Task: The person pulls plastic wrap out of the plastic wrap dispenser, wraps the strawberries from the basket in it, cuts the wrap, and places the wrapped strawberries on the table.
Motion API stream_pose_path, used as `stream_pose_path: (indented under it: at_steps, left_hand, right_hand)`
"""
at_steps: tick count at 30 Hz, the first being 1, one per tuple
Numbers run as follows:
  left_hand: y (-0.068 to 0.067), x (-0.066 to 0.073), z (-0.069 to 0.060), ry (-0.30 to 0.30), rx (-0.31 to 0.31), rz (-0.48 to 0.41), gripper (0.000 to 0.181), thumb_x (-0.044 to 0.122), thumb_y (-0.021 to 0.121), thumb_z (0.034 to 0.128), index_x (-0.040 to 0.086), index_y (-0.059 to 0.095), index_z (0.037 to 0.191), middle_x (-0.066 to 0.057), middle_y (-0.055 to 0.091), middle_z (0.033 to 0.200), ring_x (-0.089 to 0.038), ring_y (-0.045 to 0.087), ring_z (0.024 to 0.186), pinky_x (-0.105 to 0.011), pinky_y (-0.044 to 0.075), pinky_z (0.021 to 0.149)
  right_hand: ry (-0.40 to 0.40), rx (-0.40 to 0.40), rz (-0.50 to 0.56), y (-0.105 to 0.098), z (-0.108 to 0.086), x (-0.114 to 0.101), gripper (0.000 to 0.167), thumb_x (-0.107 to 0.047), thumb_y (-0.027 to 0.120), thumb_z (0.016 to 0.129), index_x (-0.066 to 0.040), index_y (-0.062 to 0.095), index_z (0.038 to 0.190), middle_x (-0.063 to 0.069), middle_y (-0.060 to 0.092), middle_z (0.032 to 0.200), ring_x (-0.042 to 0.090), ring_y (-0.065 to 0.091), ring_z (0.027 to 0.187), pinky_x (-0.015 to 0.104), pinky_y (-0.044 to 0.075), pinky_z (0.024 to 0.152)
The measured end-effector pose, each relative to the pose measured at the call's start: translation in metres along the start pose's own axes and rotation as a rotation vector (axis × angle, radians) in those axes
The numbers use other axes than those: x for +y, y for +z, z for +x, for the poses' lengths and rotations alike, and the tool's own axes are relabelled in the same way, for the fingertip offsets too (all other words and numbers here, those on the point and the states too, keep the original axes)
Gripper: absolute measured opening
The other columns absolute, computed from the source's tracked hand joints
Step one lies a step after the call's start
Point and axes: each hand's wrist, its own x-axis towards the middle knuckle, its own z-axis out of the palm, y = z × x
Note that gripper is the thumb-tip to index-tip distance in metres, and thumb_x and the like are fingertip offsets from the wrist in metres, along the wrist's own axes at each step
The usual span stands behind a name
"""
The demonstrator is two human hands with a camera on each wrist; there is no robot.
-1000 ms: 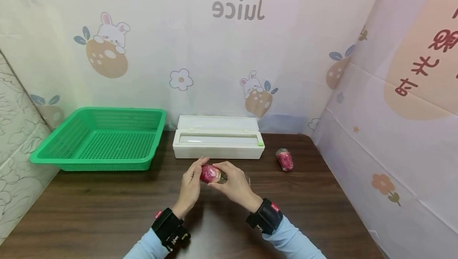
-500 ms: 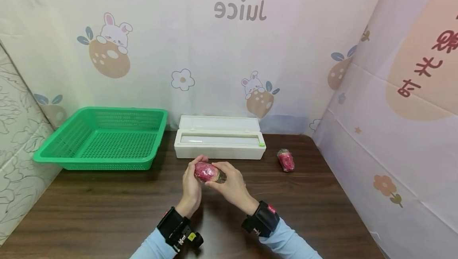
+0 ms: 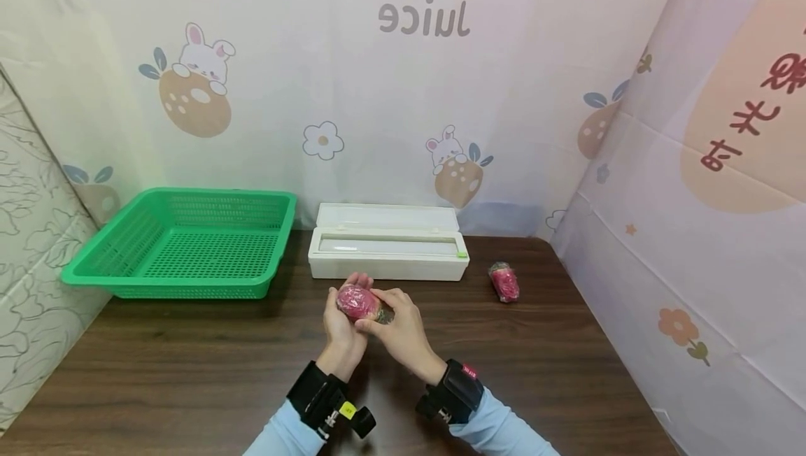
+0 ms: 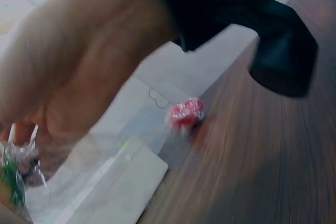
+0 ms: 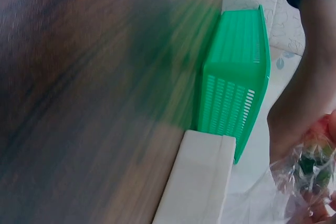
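An oval pink-red piece (image 3: 356,301), wrapped in clear plastic film and green at one end, lies across the palm of my left hand (image 3: 343,336). That palm faces up, with its fingers extended behind the piece. Thumb and fingers of my right hand (image 3: 401,329) pinch it near the green end. In the right wrist view the green end (image 5: 310,169) shows through crinkled film (image 5: 283,182). A second pink-red wrapped piece (image 3: 504,282) lies on the table to the right, apart from both hands.
Behind the hands stands a long white box (image 3: 387,267) with its lid raised, seemingly a cling film dispenser. A green plastic basket (image 3: 182,288) is at the left on the dark wooden table (image 3: 189,372). Printed cloth (image 3: 352,78) hangs along the back.
My left hand has turned palm up beneath the wrapped piece, showing more of its pink side. The right hand keeps its pinch and has moved slightly left. The second piece stays put.
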Motion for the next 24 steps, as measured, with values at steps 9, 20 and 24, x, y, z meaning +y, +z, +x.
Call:
stream_pose_path:
  at_steps: [9,20,24]
  left_hand:
    - [0.001,-0.008,0.001,0.021,0.069,-0.279,0.049,0.028,0.012,0.0991,0.007,0.056,0.104,-0.001,0.065,0.097,-0.014,0.056,0.104,-0.027,0.043,0.091]
    - [-0.015,0.0,-0.001,-0.064,-0.052,-0.193,0.047,0.03,0.011,0.1,0.009,0.046,0.123,0.0,0.06,0.117,-0.015,0.044,0.123,-0.029,0.035,0.102]
    - [-0.031,0.013,0.002,-0.174,-0.181,0.087,0.049,0.031,0.012,0.101,0.005,0.022,0.141,-0.006,0.04,0.141,-0.017,0.038,0.129,-0.03,0.033,0.105]
  right_hand:
    - [-0.053,-0.004,-0.003,0.006,-0.003,0.0,0.058,-0.029,0.078,0.069,-0.006,0.061,0.119,0.002,0.06,0.1,0.017,0.051,0.092,0.026,0.042,0.075]
    - [-0.201,-0.183,-0.051,-0.007,0.012,0.011,0.06,-0.027,0.079,0.067,-0.007,0.06,0.121,0.001,0.06,0.108,0.015,0.052,0.099,0.028,0.044,0.082]
    - [-0.326,-0.33,-0.112,-0.027,0.024,0.02,0.062,-0.023,0.079,0.067,-0.009,0.057,0.124,0.002,0.059,0.118,0.015,0.052,0.104,0.028,0.045,0.083]
